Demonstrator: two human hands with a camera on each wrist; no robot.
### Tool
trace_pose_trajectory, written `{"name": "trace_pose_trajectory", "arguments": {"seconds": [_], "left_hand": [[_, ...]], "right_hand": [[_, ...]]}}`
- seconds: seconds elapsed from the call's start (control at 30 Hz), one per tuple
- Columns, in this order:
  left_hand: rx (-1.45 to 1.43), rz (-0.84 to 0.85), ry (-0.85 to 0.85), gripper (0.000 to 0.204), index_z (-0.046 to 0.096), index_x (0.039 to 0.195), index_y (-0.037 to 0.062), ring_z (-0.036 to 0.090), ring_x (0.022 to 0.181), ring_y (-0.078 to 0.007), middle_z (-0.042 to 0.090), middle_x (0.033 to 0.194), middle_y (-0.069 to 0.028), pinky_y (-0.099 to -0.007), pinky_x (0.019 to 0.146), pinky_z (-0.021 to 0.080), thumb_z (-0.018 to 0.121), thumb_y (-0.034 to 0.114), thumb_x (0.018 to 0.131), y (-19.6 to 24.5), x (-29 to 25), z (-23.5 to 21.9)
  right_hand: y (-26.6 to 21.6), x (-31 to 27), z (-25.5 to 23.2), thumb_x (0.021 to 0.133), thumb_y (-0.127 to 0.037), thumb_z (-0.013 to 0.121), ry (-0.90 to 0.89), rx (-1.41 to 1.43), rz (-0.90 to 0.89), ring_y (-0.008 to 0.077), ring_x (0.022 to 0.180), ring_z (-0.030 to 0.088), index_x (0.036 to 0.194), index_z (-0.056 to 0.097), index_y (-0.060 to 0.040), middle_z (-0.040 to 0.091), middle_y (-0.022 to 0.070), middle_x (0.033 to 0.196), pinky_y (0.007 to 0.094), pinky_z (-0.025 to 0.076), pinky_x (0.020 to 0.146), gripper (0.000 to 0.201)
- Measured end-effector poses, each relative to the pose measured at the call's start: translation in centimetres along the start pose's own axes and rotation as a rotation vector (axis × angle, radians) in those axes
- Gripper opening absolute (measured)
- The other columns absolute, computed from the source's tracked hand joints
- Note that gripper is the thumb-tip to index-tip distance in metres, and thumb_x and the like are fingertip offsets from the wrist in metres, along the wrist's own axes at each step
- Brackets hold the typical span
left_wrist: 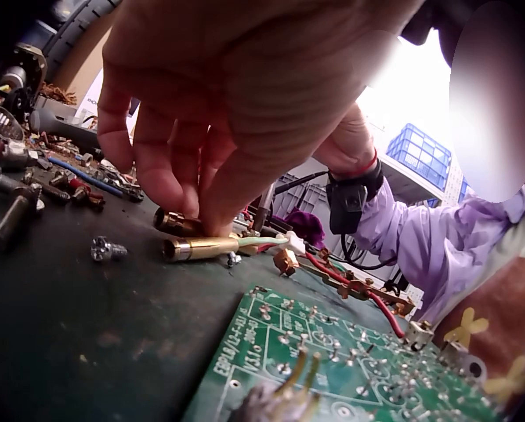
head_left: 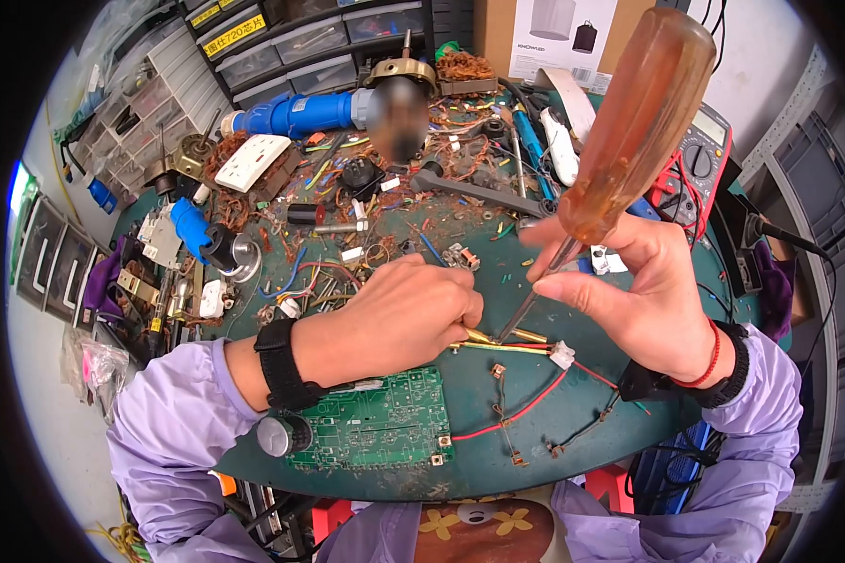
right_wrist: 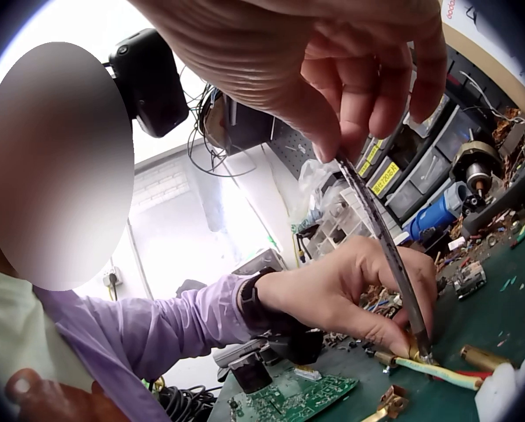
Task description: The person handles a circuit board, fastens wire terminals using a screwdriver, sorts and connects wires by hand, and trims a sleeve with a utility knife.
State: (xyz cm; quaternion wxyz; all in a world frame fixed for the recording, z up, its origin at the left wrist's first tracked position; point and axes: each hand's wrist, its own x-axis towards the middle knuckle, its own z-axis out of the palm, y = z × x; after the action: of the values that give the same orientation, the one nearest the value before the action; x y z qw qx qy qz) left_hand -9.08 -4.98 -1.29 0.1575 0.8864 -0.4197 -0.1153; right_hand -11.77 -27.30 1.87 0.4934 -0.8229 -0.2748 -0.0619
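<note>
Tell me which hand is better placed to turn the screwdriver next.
The right hand, I'd say: it holds the screwdriver, tip down beside the brass tube that the left hand pinches.

L hand [head_left: 415,305] pinching, R hand [head_left: 643,296] above

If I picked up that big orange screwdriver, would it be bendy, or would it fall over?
The screwdriver would probably feel stiff, since its shaft looks like metal. If the right hand let go, it would likely tip, because it leans and its handle is much fatter than its shaft.
</note>
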Motion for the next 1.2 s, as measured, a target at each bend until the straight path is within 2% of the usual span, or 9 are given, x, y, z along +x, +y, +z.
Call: {"name": "trace_pose_trajectory", "arguments": {"seconds": [0.07,0.2,0.47,0.7,0.8,0.9,1.0,1.07,1.2], "left_hand": [[-0.009,-0.006,0.003,0.007,0.066,0.083,0.0090,0.059,0.079,-0.0239,0.061,0.083,-0.0033,-0.0366,0.075,0.041,0.068,0.012,0.078,0.03,-0.04,0.02],[0.025,-0.006,0.005,0.007,0.066,0.083,0.0091,0.059,0.079,-0.0244,0.061,0.084,-0.0037,-0.0366,0.075,0.041,0.068,0.012,0.078,0.13,-0.08,-0.05],[0.036,0.041,0.035,0.006,0.067,0.085,0.0094,0.059,0.079,-0.0235,0.061,0.084,-0.0024,-0.0358,0.076,0.040,0.066,0.012,0.080,-0.08,-0.09,0.28],[0.047,0.041,0.023,0.006,0.068,0.085,0.0094,0.059,0.079,-0.0230,0.062,0.084,-0.0021,-0.0355,0.077,0.039,0.066,0.011,0.080,-0.01,0.01,0.14],[0.054,0.028,0.010,0.007,0.068,0.086,0.0093,0.059,0.079,-0.0230,0.061,0.084,-0.0025,-0.0357,0.078,0.039,0.066,0.011,0.080,0.12,-0.09,0.03],[0.048,0.038,0.022,0.007,0.068,0.086,0.0094,0.059,0.079,-0.0231,0.061,0.083,-0.0030,-0.0358,0.078,0.039,0.066,0.011,0.079,0.15,-0.08,0.15],[0.068,0.030,0.009,0.007,0.068,0.085,0.0093,0.059,0.079,-0.0231,0.061,0.083,-0.0034,-0.0359,0.078,0.039,0.066,0.011,0.079,0.24,0.01,0.04],[0.064,0.031,0.012,0.006,0.067,0.085,0.0092,0.059,0.079,-0.0233,0.061,0.083,-0.0033,-0.0359,0.078,0.039,0.066,0.011,0.079,0.29,-0.03,0.01],[0.072,0.024,0.000,0.006,0.067,0.084,0.0091,0.058,0.079,-0.0235,0.061,0.083,-0.0032,-0.0360,0.078,0.039,0.066,0.011,0.079,0.39,0.02,0.03]], "right_hand": [[-0.33,0.09,0.41,0.074,-0.006,0.076,0.029,0.140,0.058,0.0176,0.083,0.060,0.080,0.066,-0.0003,0.068,0.0071,0.088,0.0312,0.047,0.076,0.012],[-0.51,0.27,0.48,0.073,-0.008,0.078,0.002,0.051,-0.087,0.0169,0.082,0.060,0.079,0.067,-0.0014,0.068,0.0061,0.085,0.0307,0.047,0.075,0.015],[-0.03,0.07,0.78,0.073,-0.007,0.076,0.104,0.061,-0.061,0.0198,0.084,0.061,0.082,0.069,-0.0015,0.069,0.0081,0.088,0.0318,0.049,0.074,0.013],[0.11,0.12,0.46,0.079,-0.005,0.073,0.029,0.042,-0.052,0.0163,0.084,0.065,0.088,0.069,0.0003,0.070,0.0104,0.095,0.0309,0.050,0.078,0.011],[0.05,0.41,0.55,0.080,-0.006,0.073,0.040,-0.062,-0.182,0.0159,0.087,0.064,0.090,0.068,0.0002,0.069,0.0105,0.098,0.0314,0.048,0.081,0.013],[-0.02,0.51,0.41,0.078,-0.006,0.072,0.064,-0.031,-0.129,0.0228,0.084,0.060,0.086,0.069,-0.0005,0.068,0.0106,0.090,0.0351,0.046,0.082,0.011],[0.13,0.50,0.23,0.077,-0.006,0.072,0.032,0.020,-0.097,0.0222,0.085,0.060,0.087,0.068,-0.0001,0.068,0.0111,0.091,0.0355,0.046,0.081,0.012],[0.32,0.35,0.12,0.082,-0.010,0.072,0.034,-0.022,-0.093,0.0137,0.084,0.061,0.096,0.068,0.0004,0.068,0.0063,0.089,0.0289,0.047,0.082,0.018],[0.04,-0.02,-0.06,0.085,-0.009,0.069,0.015,-0.002,-0.012,0.0141,0.085,0.060,0.102,0.067,0.0014,0.068,0.0068,0.091,0.0302,0.047,0.083,0.021]]}}
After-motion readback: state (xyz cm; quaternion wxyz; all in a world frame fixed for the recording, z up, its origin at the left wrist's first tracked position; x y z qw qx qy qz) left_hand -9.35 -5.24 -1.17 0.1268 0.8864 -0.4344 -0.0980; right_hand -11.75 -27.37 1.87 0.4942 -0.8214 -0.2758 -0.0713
